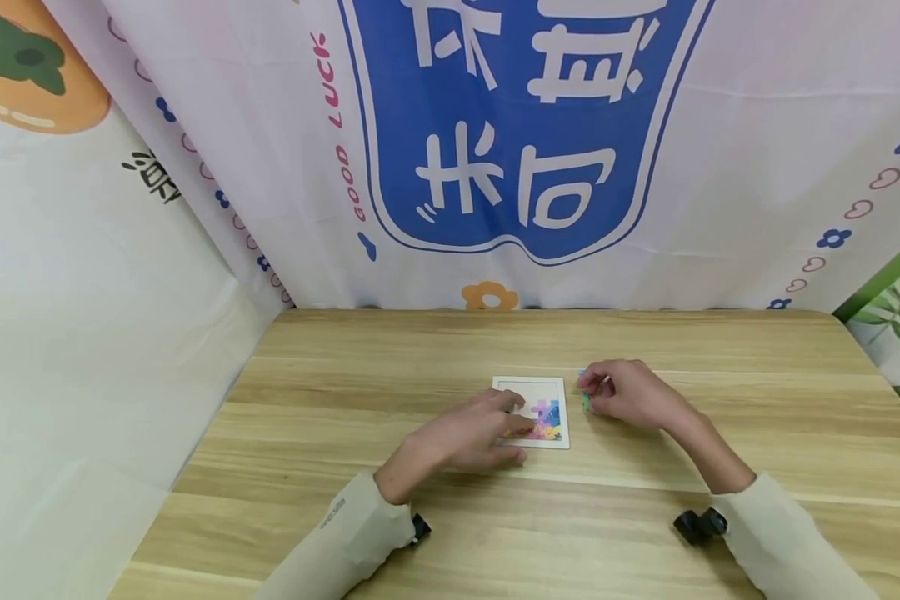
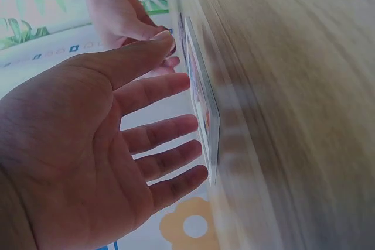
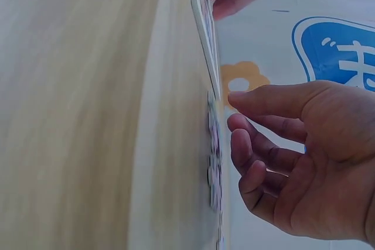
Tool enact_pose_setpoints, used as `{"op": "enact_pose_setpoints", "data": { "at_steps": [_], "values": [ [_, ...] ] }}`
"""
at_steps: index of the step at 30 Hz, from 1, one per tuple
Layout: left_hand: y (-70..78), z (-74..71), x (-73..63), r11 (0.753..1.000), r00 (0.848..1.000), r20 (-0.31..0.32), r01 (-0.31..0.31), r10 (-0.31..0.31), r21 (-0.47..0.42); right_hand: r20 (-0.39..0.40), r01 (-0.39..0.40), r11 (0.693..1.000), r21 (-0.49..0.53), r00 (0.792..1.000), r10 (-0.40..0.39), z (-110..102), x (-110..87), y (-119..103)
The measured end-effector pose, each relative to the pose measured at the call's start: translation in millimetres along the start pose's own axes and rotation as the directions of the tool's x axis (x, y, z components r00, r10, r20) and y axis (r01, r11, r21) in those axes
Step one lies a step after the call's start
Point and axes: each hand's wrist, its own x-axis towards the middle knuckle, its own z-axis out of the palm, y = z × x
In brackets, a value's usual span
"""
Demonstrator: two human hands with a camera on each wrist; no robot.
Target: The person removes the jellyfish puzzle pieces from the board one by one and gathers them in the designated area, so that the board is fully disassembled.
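A white-framed jigsaw board (image 1: pixel 566 421) lies flat on the table, with joined colourful pieces (image 1: pixel 546 431) along its lower and right parts. Over its left side spreads my left hand (image 1: pixel 471 432), fingers extended and their tips at the board's face. In the left wrist view that hand (image 2: pixel 88 127) holds nothing. To the right of the board, my right hand (image 1: pixel 633 396) hovers by loose jigsaw pieces (image 1: pixel 586 403), mostly hidden beneath it. Its fingers (image 3: pixel 275 153) bend loosely in the right wrist view, with no piece visible between them; several loose pieces (image 3: pixel 214 144) lie alongside on the table.
The wooden table (image 1: pixel 330 392) meets a printed cloth (image 1: pixel 285 167) at its back edge. White sheeting (image 1: pixel 105 350) hangs on the left. Dark wrist devices (image 1: pixel 699 527) sit at both sleeves.
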Motion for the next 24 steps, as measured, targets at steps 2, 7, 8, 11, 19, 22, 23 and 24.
{"op": "enact_pose_setpoints", "data": {
  "at_steps": [2, 7, 8, 11, 19, 22, 23, 24],
  "values": [
    [0.6, 0.8, 2.5, 1.000, 1.000, 0.011, -0.003, 0.003, 0.015, -0.001, 0.009, 1.000, -0.004, 1.000, -0.009, 1.0, 1.8, -2.3],
    [3.5, 0.5, 6.0, 1.000, 1.000, 0.025, -0.005, 0.004, 0.026, 0.007, 0.017, 1.000, -0.012, 1.000, -0.017, 5.3, 6.5, -6.6],
    [4.2, 0.3, 6.3, 1.000, 1.000, 0.026, -0.004, 0.003, 0.026, 0.009, 0.018, 1.000, -0.012, 1.000, -0.018, 6.1, 7.5, -7.6],
    [5.8, 0.0, 7.9, 1.000, 1.000, 0.026, 0.004, -0.005, 0.012, 0.017, 0.014, 1.000, -0.006, 1.000, -0.014, 8.9, 10.7, -10.3],
    [9.4, -1.5, 13.5, 1.000, 1.000, 0.012, -0.001, 0.001, -0.012, 0.039, 0.018, 1.000, 0.017, 0.999, -0.019, 16.5, 19.3, -16.2],
    [9.4, -0.9, 14.6, 1.000, 1.000, 0.013, -0.004, 0.005, -0.017, 0.050, 0.017, 0.999, 0.028, 0.999, -0.019, 18.0, 21.6, -18.7],
    [9.5, -0.9, 14.7, 1.000, 1.000, 0.015, -0.003, 0.004, -0.019, 0.055, 0.017, 0.999, 0.030, 0.998, -0.018, 18.5, 22.3, -19.4],
    [9.3, -0.6, 14.7, 1.000, 1.000, 0.015, -0.004, 0.004, -0.018, 0.060, 0.017, 0.999, 0.031, 0.998, -0.019, 19.2, 23.2, -19.7]
  ]
}}
